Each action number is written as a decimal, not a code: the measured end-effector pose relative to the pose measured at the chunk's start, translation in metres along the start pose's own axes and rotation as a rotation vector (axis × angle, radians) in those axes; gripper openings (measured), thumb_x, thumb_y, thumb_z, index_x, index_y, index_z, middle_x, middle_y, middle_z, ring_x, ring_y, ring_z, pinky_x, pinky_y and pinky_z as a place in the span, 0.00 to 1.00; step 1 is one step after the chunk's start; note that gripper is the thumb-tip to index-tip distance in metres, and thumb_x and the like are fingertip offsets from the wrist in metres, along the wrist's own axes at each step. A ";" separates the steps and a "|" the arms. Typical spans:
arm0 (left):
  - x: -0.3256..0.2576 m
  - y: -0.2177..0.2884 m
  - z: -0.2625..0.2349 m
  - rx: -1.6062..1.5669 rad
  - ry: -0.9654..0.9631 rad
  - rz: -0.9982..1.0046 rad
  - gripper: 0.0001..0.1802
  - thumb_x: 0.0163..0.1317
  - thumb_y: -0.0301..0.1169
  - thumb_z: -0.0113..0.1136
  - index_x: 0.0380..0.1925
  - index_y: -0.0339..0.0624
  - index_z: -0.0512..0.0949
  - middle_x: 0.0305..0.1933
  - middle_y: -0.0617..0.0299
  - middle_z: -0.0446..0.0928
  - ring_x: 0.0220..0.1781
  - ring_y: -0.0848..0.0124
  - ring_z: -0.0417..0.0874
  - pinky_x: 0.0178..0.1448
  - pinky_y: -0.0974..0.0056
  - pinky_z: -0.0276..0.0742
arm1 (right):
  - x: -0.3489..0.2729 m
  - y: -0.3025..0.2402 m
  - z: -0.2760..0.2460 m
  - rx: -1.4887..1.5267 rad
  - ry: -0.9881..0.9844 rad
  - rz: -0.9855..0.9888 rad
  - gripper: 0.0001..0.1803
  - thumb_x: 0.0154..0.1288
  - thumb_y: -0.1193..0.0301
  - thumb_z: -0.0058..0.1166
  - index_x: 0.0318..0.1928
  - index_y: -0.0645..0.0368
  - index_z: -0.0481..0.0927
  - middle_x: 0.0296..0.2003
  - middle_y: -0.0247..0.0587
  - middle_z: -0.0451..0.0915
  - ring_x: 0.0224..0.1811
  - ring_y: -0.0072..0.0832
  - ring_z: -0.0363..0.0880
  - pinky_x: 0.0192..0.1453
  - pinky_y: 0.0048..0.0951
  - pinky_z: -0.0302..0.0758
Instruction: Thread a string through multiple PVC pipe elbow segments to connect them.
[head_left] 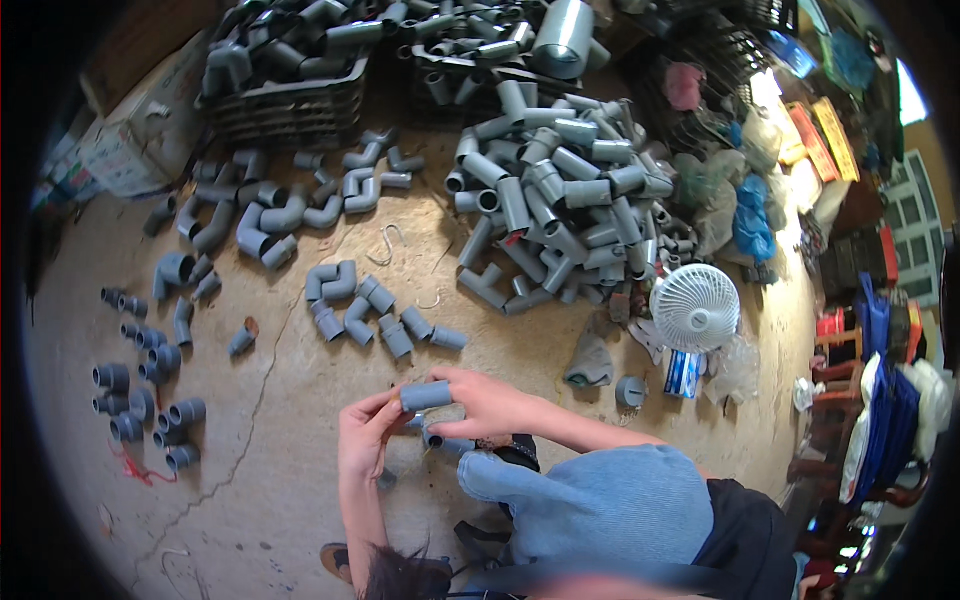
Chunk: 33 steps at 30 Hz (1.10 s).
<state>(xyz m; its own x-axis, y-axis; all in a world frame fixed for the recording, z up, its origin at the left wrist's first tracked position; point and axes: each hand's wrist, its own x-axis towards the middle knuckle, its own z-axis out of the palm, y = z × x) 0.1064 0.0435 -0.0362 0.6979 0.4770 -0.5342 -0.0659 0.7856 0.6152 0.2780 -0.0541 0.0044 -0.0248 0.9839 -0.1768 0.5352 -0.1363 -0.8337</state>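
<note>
Holding a short grey pipe piece (pixel 427 396) between them, both hands meet just above the concrete floor (pixel 290 480). The left hand (pixel 362 436) pinches the piece's left end with thumb and fingertips pressed onto it; the right hand (pixel 490 403) lays its index finger along the top of the piece and closes its thumb beneath, so the piece sits level and crosswise between the 2 hands. Just under it, beside the right thumb, a second grey fitting (pixel 436 440) shows its open round mouth; whether the right hand's lower fingers clasp it I cannot tell.

On the floor ahead of the hands lies a small cluster of grey elbows and couplings (pixel 375 315). To the left, short grey sockets (pixel 150 385) stand scattered in a loose group. Farther back right rises a big heap of grey pipe fittings (pixel 560 200), and behind it 2 dark crates (pixel 290 105) are filled with more. A white table fan (pixel 695 308) lies face-up to the right, near a grey rag (pixel 592 360).
</note>
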 end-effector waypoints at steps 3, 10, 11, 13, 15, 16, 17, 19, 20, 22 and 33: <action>0.002 -0.004 -0.007 0.236 0.040 0.087 0.11 0.52 0.18 0.57 0.38 0.27 0.77 0.33 0.52 0.79 0.32 0.72 0.80 0.36 0.72 0.77 | -0.005 -0.003 -0.006 -0.035 -0.007 0.028 0.22 0.47 0.63 0.58 0.44 0.57 0.74 0.40 0.45 0.70 0.41 0.43 0.72 0.41 0.40 0.70; -0.004 -0.011 -0.014 0.227 0.125 0.225 0.02 0.57 0.22 0.55 0.28 0.33 0.73 0.29 0.59 0.76 0.31 0.74 0.76 0.37 0.70 0.73 | -0.006 0.010 0.010 -0.006 -0.072 -0.083 0.24 0.47 0.63 0.59 0.45 0.60 0.73 0.42 0.46 0.68 0.43 0.42 0.71 0.44 0.36 0.70; -0.005 -0.009 -0.013 0.024 0.196 0.275 0.03 0.59 0.24 0.53 0.28 0.36 0.71 0.29 0.61 0.74 0.31 0.74 0.75 0.37 0.70 0.72 | -0.004 0.015 0.014 0.128 -0.027 -0.175 0.25 0.48 0.62 0.59 0.47 0.60 0.73 0.43 0.45 0.68 0.44 0.41 0.70 0.47 0.34 0.69; -0.005 -0.001 -0.012 -0.097 0.180 0.316 0.05 0.62 0.27 0.50 0.28 0.40 0.67 0.29 0.62 0.71 0.34 0.71 0.73 0.41 0.66 0.71 | 0.001 0.018 0.015 0.309 -0.018 -0.204 0.27 0.48 0.63 0.60 0.51 0.56 0.73 0.46 0.44 0.67 0.49 0.38 0.68 0.54 0.33 0.65; -0.007 0.013 0.002 -0.189 0.183 0.446 0.05 0.62 0.27 0.48 0.29 0.40 0.66 0.25 0.66 0.64 0.28 0.76 0.67 0.41 0.67 0.69 | -0.004 0.032 0.015 0.524 0.019 -0.141 0.23 0.49 0.65 0.60 0.48 0.58 0.77 0.53 0.42 0.66 0.55 0.32 0.65 0.60 0.32 0.60; -0.011 0.023 0.009 -0.258 0.164 0.510 0.04 0.61 0.26 0.48 0.29 0.40 0.66 0.24 0.67 0.61 0.25 0.77 0.63 0.39 0.69 0.68 | -0.011 0.046 0.015 0.801 0.024 -0.089 0.22 0.50 0.72 0.57 0.49 0.60 0.75 0.54 0.41 0.67 0.55 0.28 0.67 0.59 0.30 0.62; -0.016 0.035 0.011 -0.254 0.140 0.574 0.05 0.61 0.27 0.48 0.28 0.42 0.64 0.22 0.69 0.58 0.23 0.78 0.59 0.34 0.70 0.64 | -0.014 0.060 0.018 1.077 0.033 -0.037 0.22 0.51 0.78 0.54 0.50 0.62 0.74 0.55 0.40 0.68 0.54 0.24 0.68 0.58 0.27 0.63; -0.045 0.065 0.014 -0.271 0.132 0.721 0.06 0.61 0.26 0.49 0.28 0.45 0.62 0.21 0.70 0.55 0.20 0.79 0.53 0.27 0.71 0.54 | -0.015 0.065 0.021 1.171 0.000 0.050 0.22 0.52 0.77 0.52 0.51 0.65 0.73 0.54 0.41 0.70 0.59 0.25 0.63 0.64 0.28 0.54; -0.055 0.077 0.019 -0.306 0.127 0.789 0.06 0.59 0.24 0.49 0.28 0.44 0.62 0.21 0.70 0.54 0.20 0.78 0.51 0.25 0.71 0.49 | -0.020 0.074 0.024 1.294 -0.008 0.161 0.21 0.54 0.74 0.49 0.51 0.65 0.73 0.54 0.41 0.70 0.58 0.26 0.64 0.63 0.28 0.54; -0.088 0.101 0.026 -0.466 0.119 0.922 0.07 0.60 0.24 0.48 0.28 0.44 0.61 0.20 0.70 0.54 0.20 0.79 0.51 0.24 0.71 0.48 | -0.024 0.083 0.027 1.422 0.055 0.415 0.19 0.57 0.70 0.46 0.49 0.64 0.74 0.52 0.41 0.72 0.53 0.26 0.67 0.54 0.26 0.58; -0.065 0.062 0.073 -0.735 -0.219 0.488 0.06 0.66 0.25 0.40 0.28 0.40 0.61 0.22 0.67 0.56 0.22 0.78 0.53 0.26 0.73 0.53 | 0.010 -0.044 0.027 0.879 -0.091 -0.188 0.13 0.61 0.69 0.48 0.45 0.61 0.76 0.43 0.42 0.77 0.47 0.26 0.74 0.53 0.28 0.69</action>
<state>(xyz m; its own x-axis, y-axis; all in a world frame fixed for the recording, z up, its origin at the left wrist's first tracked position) 0.1092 0.0323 0.0796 0.5879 0.7962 -0.1427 -0.7758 0.6050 0.1793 0.2315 -0.0417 0.0252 -0.1332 0.9911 -0.0065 -0.3219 -0.0495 -0.9455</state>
